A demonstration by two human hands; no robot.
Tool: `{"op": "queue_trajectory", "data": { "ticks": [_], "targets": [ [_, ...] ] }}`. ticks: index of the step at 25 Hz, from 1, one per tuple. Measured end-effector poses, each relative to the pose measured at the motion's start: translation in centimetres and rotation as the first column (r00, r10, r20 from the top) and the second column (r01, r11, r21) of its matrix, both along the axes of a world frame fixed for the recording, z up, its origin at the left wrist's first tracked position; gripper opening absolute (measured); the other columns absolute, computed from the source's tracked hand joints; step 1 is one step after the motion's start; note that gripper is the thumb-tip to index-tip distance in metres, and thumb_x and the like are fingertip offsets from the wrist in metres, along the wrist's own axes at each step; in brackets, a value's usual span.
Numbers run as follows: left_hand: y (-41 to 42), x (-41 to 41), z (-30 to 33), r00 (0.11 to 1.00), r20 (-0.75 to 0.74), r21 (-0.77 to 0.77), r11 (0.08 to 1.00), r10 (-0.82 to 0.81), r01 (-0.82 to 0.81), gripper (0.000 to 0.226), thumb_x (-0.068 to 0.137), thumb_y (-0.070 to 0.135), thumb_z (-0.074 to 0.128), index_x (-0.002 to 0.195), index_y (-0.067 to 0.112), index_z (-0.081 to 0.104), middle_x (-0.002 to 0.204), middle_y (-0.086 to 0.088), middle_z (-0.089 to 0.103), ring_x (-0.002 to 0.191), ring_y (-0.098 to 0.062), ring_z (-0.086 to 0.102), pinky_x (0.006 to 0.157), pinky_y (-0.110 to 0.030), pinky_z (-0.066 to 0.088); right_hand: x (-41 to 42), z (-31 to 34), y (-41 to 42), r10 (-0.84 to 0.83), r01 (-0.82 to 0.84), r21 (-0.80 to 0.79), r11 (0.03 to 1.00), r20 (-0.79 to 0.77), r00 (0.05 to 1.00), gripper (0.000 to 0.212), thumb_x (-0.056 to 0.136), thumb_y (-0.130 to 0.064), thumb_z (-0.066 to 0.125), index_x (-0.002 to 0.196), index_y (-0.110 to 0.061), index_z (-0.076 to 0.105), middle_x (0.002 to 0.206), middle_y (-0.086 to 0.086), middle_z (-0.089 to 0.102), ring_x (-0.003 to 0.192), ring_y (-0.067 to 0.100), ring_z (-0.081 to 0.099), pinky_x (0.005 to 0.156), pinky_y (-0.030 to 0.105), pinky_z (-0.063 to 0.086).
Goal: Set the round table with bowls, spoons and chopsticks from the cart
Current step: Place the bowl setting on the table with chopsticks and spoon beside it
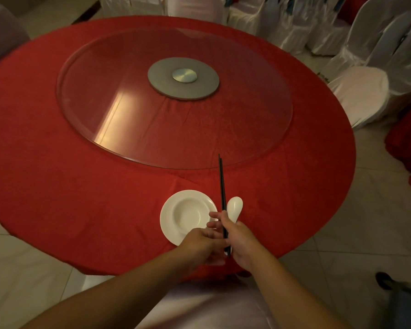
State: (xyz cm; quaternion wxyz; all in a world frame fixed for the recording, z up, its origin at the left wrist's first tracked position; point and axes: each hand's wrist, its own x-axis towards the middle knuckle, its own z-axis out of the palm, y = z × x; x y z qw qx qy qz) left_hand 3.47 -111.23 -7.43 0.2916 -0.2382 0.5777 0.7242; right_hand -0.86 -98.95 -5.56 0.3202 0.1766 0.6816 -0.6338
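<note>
A white bowl (188, 213) sits near the front edge of the round table with a red cloth (57, 186). Right of the bowl, a pair of black chopsticks (221, 184) points away from me toward the table's middle. A white spoon (234, 207) lies just right of the chopsticks. My right hand (240, 241) holds the near end of the chopsticks and covers the spoon's handle. My left hand (203, 243) meets the chopsticks' near end from the left, over the bowl's front rim. Whether its fingers grip them is hidden.
A glass turntable (128, 103) on a grey hub (183, 78) fills the table's middle. White-covered chairs (361, 91) stand at the right and behind the table. A chair back (199, 309) is right below my arms. Red cloth (408, 143) lies on the floor at right.
</note>
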Motion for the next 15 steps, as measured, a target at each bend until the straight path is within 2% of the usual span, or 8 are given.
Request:
{"op": "queue_trajectory", "data": {
  "ticks": [3,5,7,9,10,12,13,15],
  "targets": [
    [0.2,0.2,-0.1,0.999,0.01,0.03,0.999,0.038,-0.038,0.008,0.083,0.01,0.079,0.089,0.004,0.079,0.073,-0.003,0.075,0.069,-0.018,0.075,0.07,-0.038,0.063,-0.1,-0.2,0.3,0.017,-0.017,0.004,1.0,-0.004,1.0,0.04,0.104,-0.049,0.041,0.108,-0.031,0.077,0.1,0.003,0.079,0.098,0.02,0.075,0.094,0.041,0.057],
    [0.0,0.3,-0.2,0.998,0.01,0.055,0.996,0.065,-0.065,0.014,0.084,0.009,0.079,0.094,-0.001,0.077,0.088,-0.004,0.077,0.076,-0.023,0.077,0.069,-0.036,0.062,-0.2,-0.4,0.7,0.011,-0.011,0.012,1.0,-0.023,1.0,0.04,0.104,-0.049,0.041,0.11,-0.03,0.075,0.098,0.005,0.08,0.097,0.022,0.075,0.095,0.045,0.056],
    [-0.1,0.3,-0.4,0.996,0.025,0.084,0.993,0.08,-0.082,0.015,0.086,0.009,0.077,0.096,-0.003,0.076,0.096,-0.015,0.077,0.083,-0.028,0.077,0.071,-0.037,0.062,-0.4,-0.5,1.3,-0.004,0.007,0.081,0.997,-0.044,0.999,0.043,0.103,-0.051,0.042,0.104,-0.024,0.076,0.093,0.005,0.08,0.092,0.023,0.076,0.092,0.045,0.057],
    [-0.1,0.4,-0.6,0.993,0.063,0.114,0.987,0.104,-0.111,0.008,0.088,0.009,0.076,0.089,0.001,0.075,0.093,-0.019,0.077,0.085,-0.03,0.076,0.074,-0.038,0.062,-0.5,-0.8,1.8,-0.02,0.03,0.168,0.985,-0.061,0.998,0.041,0.101,-0.051,0.046,0.1,-0.022,0.075,0.082,0.0,0.079,0.081,0.018,0.075,0.08,0.038,0.058],
    [-0.1,0.5,-0.8,0.99,0.082,0.124,0.985,0.114,-0.124,0.005,0.088,0.008,0.076,0.085,0.004,0.075,0.093,-0.019,0.077,0.086,-0.031,0.076,0.075,-0.039,0.063,-0.4,-1.0,2.1,-0.034,0.046,0.197,0.979,-0.064,0.997,0.038,0.1,-0.049,0.049,0.099,-0.02,0.074,0.07,-0.006,0.074,0.068,0.013,0.071,0.068,0.032,0.056],
    [0.2,0.7,-1.2,0.982,0.131,0.139,0.979,0.134,-0.152,0.004,0.088,0.006,0.075,0.084,0.004,0.073,0.1,-0.022,0.077,0.092,-0.035,0.076,0.075,-0.039,0.064,-0.2,-1.5,2.3,-0.051,0.064,0.241,0.969,-0.059,0.997,0.035,0.099,-0.043,0.056,0.095,-0.012,0.073,0.044,-0.012,0.057,0.042,0.007,0.052,0.046,0.026,0.043],
    [0.3,0.8,-1.4,0.976,0.159,0.149,0.974,0.147,-0.171,0.004,0.088,0.005,0.075,0.089,0.002,0.073,0.105,-0.025,0.075,0.094,-0.037,0.076,0.074,-0.038,0.064,-0.1,-1.8,2.4,-0.052,0.064,0.255,0.965,-0.055,0.997,0.032,0.097,-0.039,0.061,0.094,-0.009,0.072,0.038,-0.012,0.052,0.036,0.006,0.045,0.041,0.024,0.037],
    [0.5,1.1,-2.0,0.962,0.218,0.163,0.966,0.166,-0.203,0.016,0.089,0.002,0.073,0.102,-0.007,0.072,0.111,-0.026,0.073,0.095,-0.035,0.076,0.07,-0.035,0.064,0.3,-2.3,2.5,-0.031,0.044,0.266,0.963,-0.053,0.998,0.024,0.092,-0.032,0.07,0.092,-0.008,0.073,0.037,-0.012,0.052,0.034,0.005,0.045,0.039,0.021,0.034]
  ]
}}
